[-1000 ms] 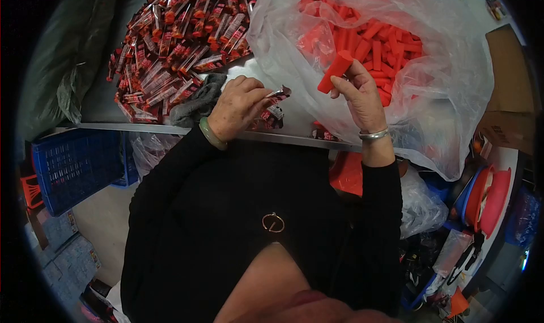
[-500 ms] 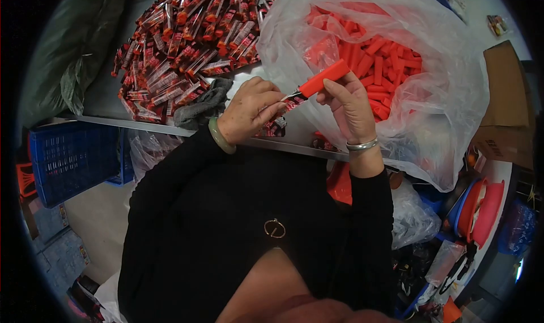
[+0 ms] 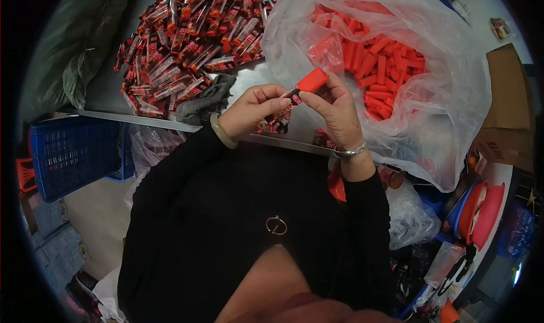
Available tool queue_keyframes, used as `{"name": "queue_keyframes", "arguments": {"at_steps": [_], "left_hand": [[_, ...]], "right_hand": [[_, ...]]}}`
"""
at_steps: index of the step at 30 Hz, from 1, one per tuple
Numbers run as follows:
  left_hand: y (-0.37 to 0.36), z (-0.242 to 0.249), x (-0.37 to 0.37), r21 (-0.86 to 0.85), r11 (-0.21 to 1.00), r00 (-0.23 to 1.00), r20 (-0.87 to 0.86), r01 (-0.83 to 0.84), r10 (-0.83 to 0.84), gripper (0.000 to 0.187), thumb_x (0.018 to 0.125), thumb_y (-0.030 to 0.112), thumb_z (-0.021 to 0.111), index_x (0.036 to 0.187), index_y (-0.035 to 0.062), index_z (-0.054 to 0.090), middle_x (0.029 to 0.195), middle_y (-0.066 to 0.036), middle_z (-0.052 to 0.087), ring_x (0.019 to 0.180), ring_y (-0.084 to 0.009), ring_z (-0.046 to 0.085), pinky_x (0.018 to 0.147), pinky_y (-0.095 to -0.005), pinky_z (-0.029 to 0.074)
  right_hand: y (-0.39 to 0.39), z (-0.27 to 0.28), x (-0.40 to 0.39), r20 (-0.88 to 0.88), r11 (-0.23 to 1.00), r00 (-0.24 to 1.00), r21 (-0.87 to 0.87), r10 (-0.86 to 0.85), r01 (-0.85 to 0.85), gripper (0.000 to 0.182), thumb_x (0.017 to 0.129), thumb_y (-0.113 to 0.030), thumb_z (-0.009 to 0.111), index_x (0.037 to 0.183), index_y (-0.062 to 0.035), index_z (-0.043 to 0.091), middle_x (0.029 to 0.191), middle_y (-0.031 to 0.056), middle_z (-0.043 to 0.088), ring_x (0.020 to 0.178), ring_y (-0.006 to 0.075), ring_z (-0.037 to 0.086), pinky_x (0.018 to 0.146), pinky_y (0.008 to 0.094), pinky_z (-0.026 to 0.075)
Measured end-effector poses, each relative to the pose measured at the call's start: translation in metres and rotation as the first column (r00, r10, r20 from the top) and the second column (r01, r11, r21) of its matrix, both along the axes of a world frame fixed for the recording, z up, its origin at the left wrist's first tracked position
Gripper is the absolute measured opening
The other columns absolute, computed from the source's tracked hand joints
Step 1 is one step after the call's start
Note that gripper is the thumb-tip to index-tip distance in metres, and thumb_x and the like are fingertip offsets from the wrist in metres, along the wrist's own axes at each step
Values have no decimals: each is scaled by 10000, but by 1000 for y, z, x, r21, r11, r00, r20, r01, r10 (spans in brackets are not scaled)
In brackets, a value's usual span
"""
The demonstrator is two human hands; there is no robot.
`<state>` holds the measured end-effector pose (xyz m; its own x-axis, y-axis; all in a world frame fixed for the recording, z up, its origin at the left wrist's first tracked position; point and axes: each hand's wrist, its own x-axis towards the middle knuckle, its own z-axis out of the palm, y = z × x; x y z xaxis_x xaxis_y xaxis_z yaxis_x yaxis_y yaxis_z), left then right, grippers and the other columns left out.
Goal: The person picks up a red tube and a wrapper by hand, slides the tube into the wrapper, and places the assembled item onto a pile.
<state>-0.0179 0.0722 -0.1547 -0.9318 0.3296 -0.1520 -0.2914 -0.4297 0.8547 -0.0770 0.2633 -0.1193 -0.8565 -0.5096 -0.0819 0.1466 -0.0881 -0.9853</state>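
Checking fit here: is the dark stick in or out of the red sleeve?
Partly in. The dark stick pokes from the red sleeve, pinched by the left hand and right hand.

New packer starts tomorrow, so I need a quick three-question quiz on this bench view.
1. True or false: both hands meet on one piece.
2. What does the right hand grip? A) grey cloth B) red cap C) blue crate
3. Where do the loose red caps lie?

Key
1. True: the left hand holds a wrapped stick at the red cap.
2. B
3. In the clear plastic bag, right of the pile of wrapped sticks.
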Motion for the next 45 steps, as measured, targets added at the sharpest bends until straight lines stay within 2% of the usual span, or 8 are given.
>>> {"name": "queue_keyframes", "arguments": {"at_steps": [3,5,11,15,27,30,32,45], "left_hand": [[0,4,2,165,984,992,101,64,-81,216,946,220,540,1036,32,595,800,-13,603,753,-74,566,710,-221,458],[1,5,3,230,971,988,127,62,-93,233,950,238,532,1030,28,594,788,-15,599,745,-79,562,710,-218,451],[1,-8,3,320,925,964,98,203,-246,335,941,346,525,1021,29,599,750,-21,589,725,-90,552,693,-220,436],[2,-7,5,317,926,964,99,204,-246,352,934,375,529,1032,46,605,769,-17,602,728,-86,551,692,-215,437],[11,4,4,97,995,997,76,-30,23,221,946,231,541,1036,42,613,800,-32,640,670,-34,554,622,-166,438],[17,8,4,134,987,995,58,-83,76,234,949,234,535,1047,36,613,795,-32,639,647,-21,539,594,-156,427],[16,9,4,160,980,993,51,-116,109,246,953,240,528,1055,33,613,795,-32,638,632,-16,529,576,-152,419],[15,18,7,250,968,995,90,24,-48,387,972,360,467,1083,17,608,788,-18,618,584,-36,511,505,-155,397]], "right_hand": [[6,2,-8,14,998,1000,-62,16,-15,333,850,-82,643,1161,-26,538,1026,37,587,789,70,514,765,214,433],[8,4,-17,-21,921,996,-380,83,-85,379,897,-120,586,1250,-14,499,1154,90,572,805,77,518,775,222,441],[12,1,-26,-70,898,962,-345,265,-272,352,928,-118,539,1263,-11,516,1247,170,557,769,84,530,739,219,453],[7,1,-22,-12,900,979,-391,202,-191,272,908,-97,572,1162,-6,591,1142,132,628,738,64,522,711,201,458],[-3,5,7,-533,976,842,130,-80,175,231,827,-54,675,1044,5,621,905,32,639,793,108,573,749,240,467],[-5,14,16,-649,953,759,259,50,159,428,711,-109,774,1081,-2,587,971,65,620,880,174,582,817,296,461],[-7,16,21,-810,883,556,385,185,268,708,577,-161,836,1183,-21,498,1110,112,555,1004,240,542,894,354,420],[-12,5,28,-846,893,502,355,180,278,923,518,-176,856,1284,-29,361,1236,153,460,1118,314,467,964,393,366]]}}
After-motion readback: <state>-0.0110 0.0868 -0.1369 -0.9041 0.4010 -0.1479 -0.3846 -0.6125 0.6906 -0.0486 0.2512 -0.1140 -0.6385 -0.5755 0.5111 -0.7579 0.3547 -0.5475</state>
